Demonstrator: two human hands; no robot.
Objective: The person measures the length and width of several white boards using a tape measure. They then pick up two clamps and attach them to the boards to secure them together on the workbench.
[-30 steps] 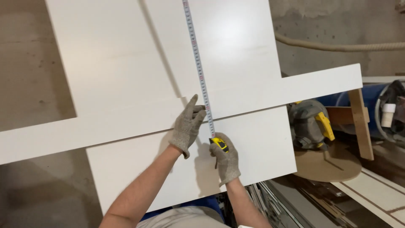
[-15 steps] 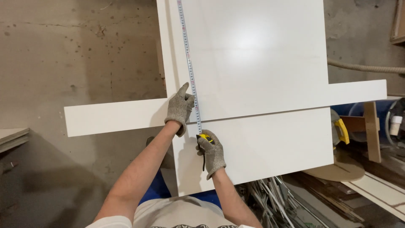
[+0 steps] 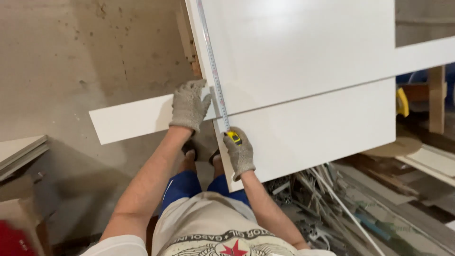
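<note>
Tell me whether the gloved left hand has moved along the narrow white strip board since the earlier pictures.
Yes. The left hand slid left along the narrow white strip board, away from the tape measure blade: earlier its fingers touched the blade, now they lie apart from it.

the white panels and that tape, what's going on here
A person in grey work gloves is measuring with a tape measure stretched along the near edge of a large white panel. The right hand grips the yellow tape case at the lower board's corner. The left hand lies flat on a narrow white strip beside the blade. Scrap metal profiles lie on the floor below.
</note>
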